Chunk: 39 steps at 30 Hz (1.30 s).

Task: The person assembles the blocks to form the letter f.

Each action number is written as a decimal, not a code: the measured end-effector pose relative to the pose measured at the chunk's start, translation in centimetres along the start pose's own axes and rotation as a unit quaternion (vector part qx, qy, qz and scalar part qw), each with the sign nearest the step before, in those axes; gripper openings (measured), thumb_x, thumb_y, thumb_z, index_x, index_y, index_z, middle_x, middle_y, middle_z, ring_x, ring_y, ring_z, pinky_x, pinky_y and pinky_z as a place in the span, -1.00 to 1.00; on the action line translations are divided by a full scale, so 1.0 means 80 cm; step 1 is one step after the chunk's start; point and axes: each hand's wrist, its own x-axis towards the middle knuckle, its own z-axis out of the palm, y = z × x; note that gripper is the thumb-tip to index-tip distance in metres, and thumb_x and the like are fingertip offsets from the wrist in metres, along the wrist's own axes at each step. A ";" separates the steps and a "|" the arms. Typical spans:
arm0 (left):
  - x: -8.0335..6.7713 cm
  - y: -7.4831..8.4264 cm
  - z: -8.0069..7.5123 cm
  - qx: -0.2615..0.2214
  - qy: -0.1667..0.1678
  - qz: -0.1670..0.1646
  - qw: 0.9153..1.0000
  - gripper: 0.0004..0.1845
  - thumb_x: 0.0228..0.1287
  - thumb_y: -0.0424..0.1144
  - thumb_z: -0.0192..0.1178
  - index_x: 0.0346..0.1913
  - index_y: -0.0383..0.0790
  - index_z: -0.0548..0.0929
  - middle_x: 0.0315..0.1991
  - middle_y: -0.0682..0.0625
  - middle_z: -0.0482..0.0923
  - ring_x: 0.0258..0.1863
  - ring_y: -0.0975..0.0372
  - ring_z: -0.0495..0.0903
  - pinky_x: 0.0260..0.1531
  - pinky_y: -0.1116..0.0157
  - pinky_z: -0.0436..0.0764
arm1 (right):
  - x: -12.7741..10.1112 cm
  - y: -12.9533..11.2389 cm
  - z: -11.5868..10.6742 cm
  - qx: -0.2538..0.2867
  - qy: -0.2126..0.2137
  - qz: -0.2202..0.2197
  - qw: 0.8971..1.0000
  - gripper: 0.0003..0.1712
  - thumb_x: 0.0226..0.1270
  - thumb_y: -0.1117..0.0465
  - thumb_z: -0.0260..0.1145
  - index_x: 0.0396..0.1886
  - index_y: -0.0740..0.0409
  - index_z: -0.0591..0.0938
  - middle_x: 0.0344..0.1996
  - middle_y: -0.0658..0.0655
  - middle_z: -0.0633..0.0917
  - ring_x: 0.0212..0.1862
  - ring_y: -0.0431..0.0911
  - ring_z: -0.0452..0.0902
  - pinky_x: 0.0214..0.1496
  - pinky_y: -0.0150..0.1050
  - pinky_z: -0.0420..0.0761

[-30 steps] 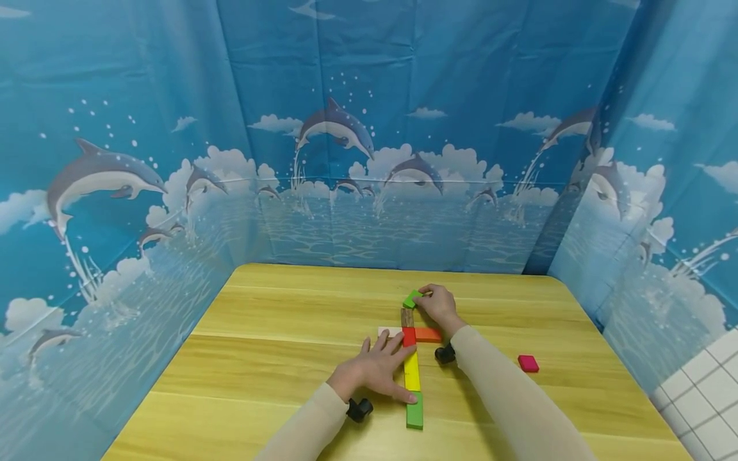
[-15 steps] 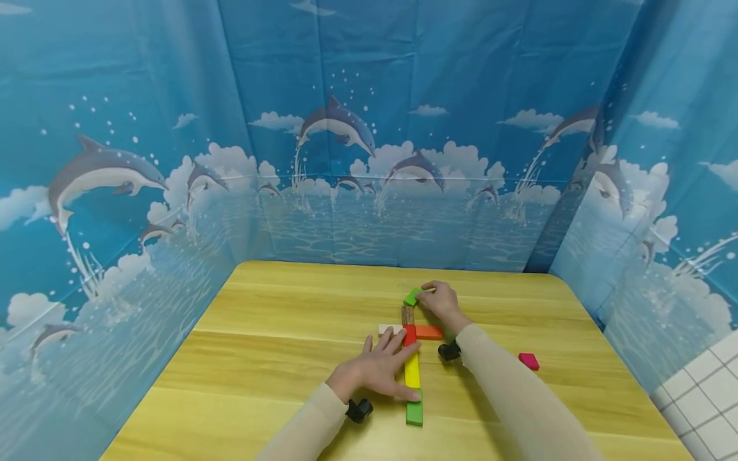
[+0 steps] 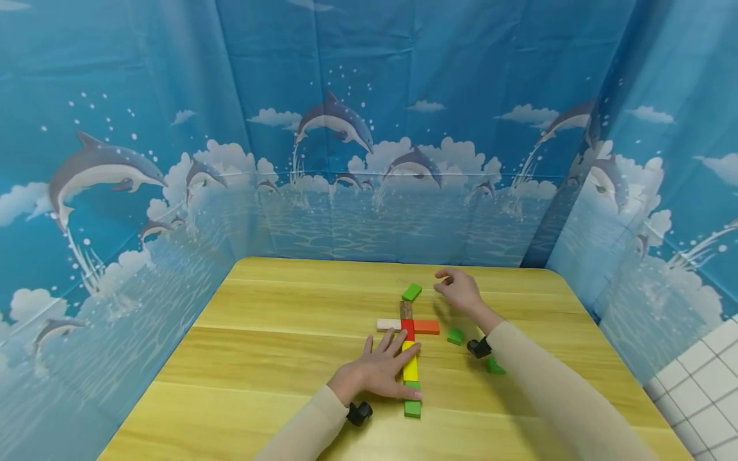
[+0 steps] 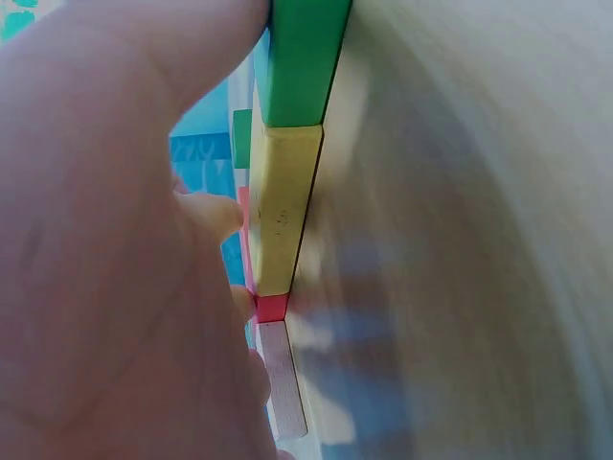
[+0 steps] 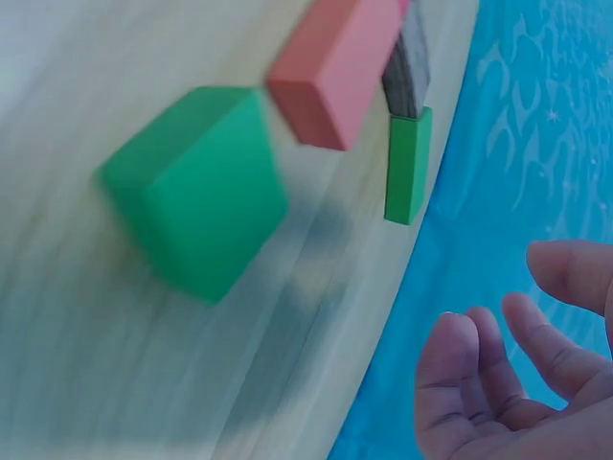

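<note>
Flat blocks lie in a cross on the table: a yellow block point(image 3: 410, 368), a red block point(image 3: 407, 329), a white block point(image 3: 389, 325), an orange block point(image 3: 426, 327) and a brown wood-grained block point(image 3: 406, 310). A tilted green block point(image 3: 412, 292) sits at the far end, close to the brown one. My left hand point(image 3: 375, 372) is spread over the row, its thumb on the near green block point(image 3: 412, 410) and fingertips by the red and yellow ones. To the right of the tilted block, my right hand point(image 3: 459, 291) is raised with loosely bent fingers and holds nothing.
Two more green blocks lie right of the cross: one point(image 3: 455, 336) near the orange block, another point(image 3: 495, 365) partly covered by my right forearm. A blue dolphin-print curtain point(image 3: 346, 218) hangs behind the wooden table point(image 3: 259, 358).
My right hand has let go of the tilted green block and moved right. Two green blocks now show beside the right forearm, and the pink block is out of sight. My left hand stays put.
</note>
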 end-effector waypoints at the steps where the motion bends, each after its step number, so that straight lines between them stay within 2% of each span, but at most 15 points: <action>1: 0.000 -0.001 0.000 0.001 0.000 0.000 1.000 0.06 0.21 0.57 -0.02 0.65 0.20 -0.10 0.64 -0.04 -0.37 0.59 -0.01 -0.42 0.38 -0.35 -0.21 | -0.004 0.000 -0.002 -0.006 -0.001 -0.007 1.000 -0.64 0.49 0.17 0.28 0.19 0.20 0.60 -0.17 0.20 0.66 -0.22 0.03 0.58 -0.26 -0.11 0.57; 6: -0.001 -0.002 0.001 -0.004 0.002 0.004 1.000 0.03 0.23 0.56 -0.03 0.64 0.20 -0.08 0.64 -0.04 -0.38 0.59 -0.01 -0.41 0.39 -0.34 -0.23 | -0.024 0.006 -0.011 -0.026 -0.016 -0.038 0.999 -0.66 0.44 0.24 0.32 0.15 0.25 0.63 -0.25 0.18 0.68 -0.24 0.01 0.60 -0.30 -0.13 0.58; 15: -0.006 -0.002 -0.003 -0.011 0.003 0.000 1.000 0.00 0.28 0.52 -0.04 0.65 0.19 -0.08 0.64 -0.05 -0.39 0.59 -0.02 -0.41 0.40 -0.31 -0.26 | -0.062 0.016 -0.012 -0.070 -0.064 -0.070 0.993 -0.64 0.43 0.24 0.33 0.16 0.26 0.64 -0.19 0.13 0.69 -0.17 0.00 0.62 -0.18 -0.06 0.64; 23: -0.009 -0.001 -0.003 -0.020 0.005 -0.001 1.000 0.00 0.29 0.50 -0.02 0.65 0.16 -0.08 0.64 -0.06 -0.38 0.59 -0.03 -0.39 0.40 -0.32 -0.25 | -0.091 0.022 -0.002 -0.098 -0.062 -0.087 0.989 -0.62 0.36 0.23 0.41 0.13 0.25 0.67 -0.11 0.20 0.67 -0.16 0.00 0.61 -0.12 0.00 0.64; 32: -0.006 -0.005 0.005 -0.023 0.009 0.002 1.000 0.02 0.28 0.52 -0.05 0.65 0.16 -0.11 0.64 -0.05 -0.40 0.59 -0.01 -0.43 0.39 -0.32 -0.26 | -0.107 0.031 0.010 -0.127 -0.056 -0.087 0.986 -0.58 0.22 0.23 0.52 0.07 0.24 0.71 -0.24 0.07 0.62 -0.24 -0.09 0.54 -0.18 -0.13 0.61; 39: -0.005 -0.005 0.008 -0.024 0.008 0.002 1.000 0.02 0.26 0.54 -0.06 0.65 0.19 -0.13 0.64 -0.04 -0.41 0.59 -0.01 -0.44 0.39 -0.33 -0.25 | -0.111 0.031 0.012 -0.144 -0.057 -0.072 0.985 -0.57 0.17 0.28 0.55 0.06 0.24 0.72 -0.28 0.05 0.60 -0.27 -0.11 0.54 -0.17 -0.13 0.63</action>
